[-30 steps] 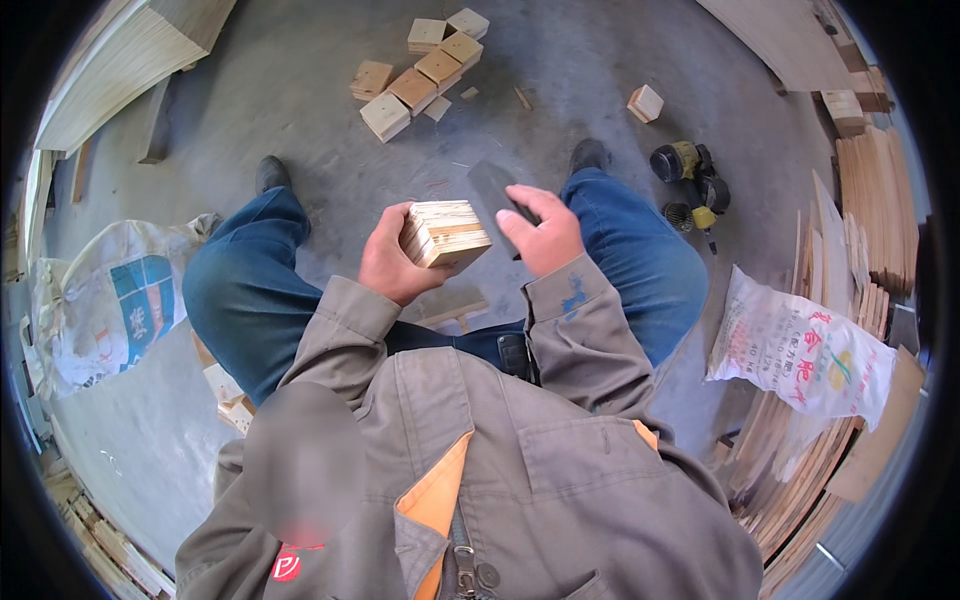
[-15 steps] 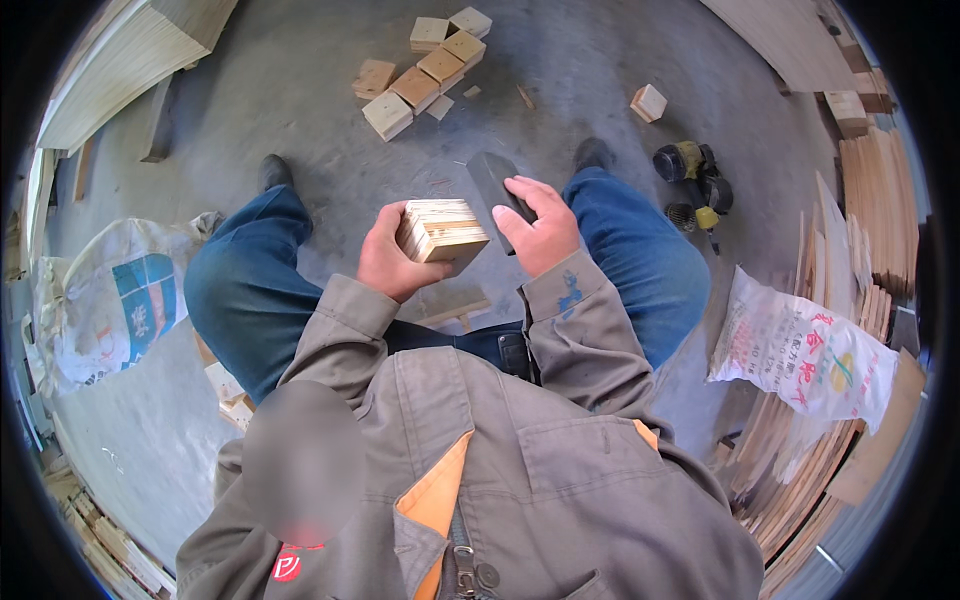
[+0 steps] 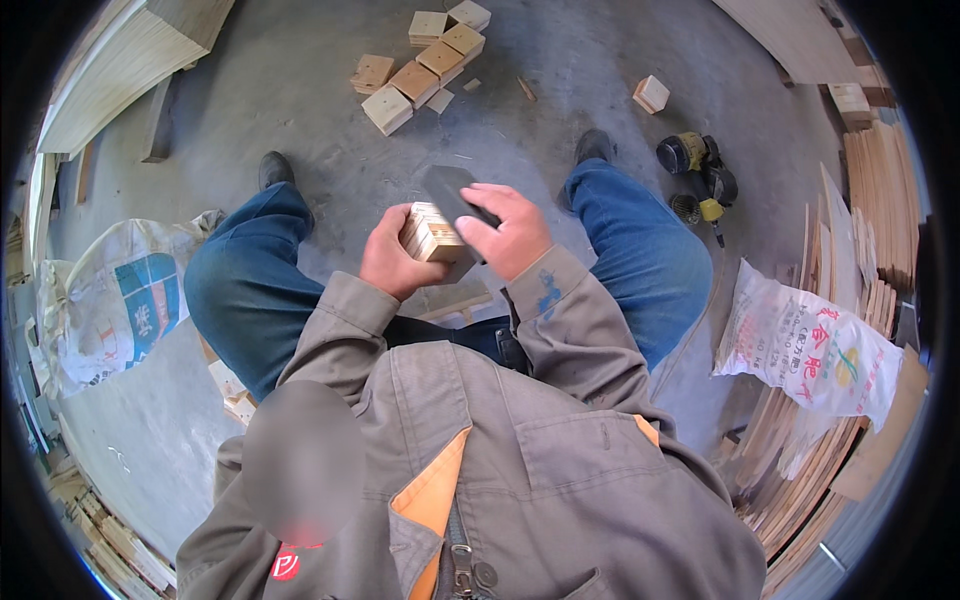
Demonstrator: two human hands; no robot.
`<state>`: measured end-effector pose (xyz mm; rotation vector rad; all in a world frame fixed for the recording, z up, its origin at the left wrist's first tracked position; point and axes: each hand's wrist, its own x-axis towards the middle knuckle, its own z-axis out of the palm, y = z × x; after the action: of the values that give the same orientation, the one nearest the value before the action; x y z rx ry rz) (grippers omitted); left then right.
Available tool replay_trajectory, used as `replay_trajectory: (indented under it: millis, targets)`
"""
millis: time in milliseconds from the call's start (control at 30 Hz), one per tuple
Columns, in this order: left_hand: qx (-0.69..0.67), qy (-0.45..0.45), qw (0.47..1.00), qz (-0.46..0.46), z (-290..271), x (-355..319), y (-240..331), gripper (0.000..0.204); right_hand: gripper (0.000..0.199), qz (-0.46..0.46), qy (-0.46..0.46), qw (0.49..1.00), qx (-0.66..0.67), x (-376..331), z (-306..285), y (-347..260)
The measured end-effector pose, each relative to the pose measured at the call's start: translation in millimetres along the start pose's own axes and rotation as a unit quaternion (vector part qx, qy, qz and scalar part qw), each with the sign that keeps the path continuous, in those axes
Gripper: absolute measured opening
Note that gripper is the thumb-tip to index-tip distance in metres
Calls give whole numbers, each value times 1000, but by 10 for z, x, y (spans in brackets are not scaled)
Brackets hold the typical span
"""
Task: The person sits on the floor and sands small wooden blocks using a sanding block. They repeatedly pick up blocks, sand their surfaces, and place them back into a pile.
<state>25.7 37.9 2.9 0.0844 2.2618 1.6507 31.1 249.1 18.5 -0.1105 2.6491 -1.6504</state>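
My left hand (image 3: 388, 262) grips a small block of layered plywood (image 3: 430, 232) in front of my chest, its striped edge facing up. My right hand (image 3: 508, 232) holds a dark grey sanding pad (image 3: 450, 190) and presses it against the right side and top of the block. Both hands hover over the gap between my knees, which are in blue jeans. A flat piece of wood (image 3: 455, 297) lies just below the hands on my lap.
Several similar wooden blocks (image 3: 415, 65) lie on the concrete floor ahead, one more (image 3: 651, 93) to the right. A yellow-and-black power tool (image 3: 697, 170) rests by my right knee. Printed sacks lie left (image 3: 120, 300) and right (image 3: 815, 345). Plywood sheets (image 3: 870, 200) stack at the right.
The block has turned in my left hand, and my right hand has brought the dark pad over onto it from the right.
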Motion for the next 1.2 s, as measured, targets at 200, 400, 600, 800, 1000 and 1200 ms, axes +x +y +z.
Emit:
replay_trajectory:
  millis: [200, 400, 600, 800, 1000, 1200]
  targets:
    - [-123, -39, 991, -32, -40, 83, -26, 84, 43, 92, 34, 995, 34, -83, -211, 24]
    - [-229, -82, 964, -105, -104, 112, -77, 82, 40, 59, 25, 997, 45, -70, -290, -64]
    - [-302, -122, 936, -133, -180, 133, -102, 78, 39, 79, 2, 994, 76, -54, -368, -68]
    - [-342, -93, 925, -136, -159, 130, 31, 78, 39, 110, 0, 986, 129, -46, -401, -57]
    - [-403, -20, 901, -158, -200, 130, -61, 75, 42, 133, 6, 978, 160, -37, -401, -137]
    - [-559, 73, 803, -193, -148, 180, -201, 64, 44, 85, 16, 986, 145, -80, -218, -120]
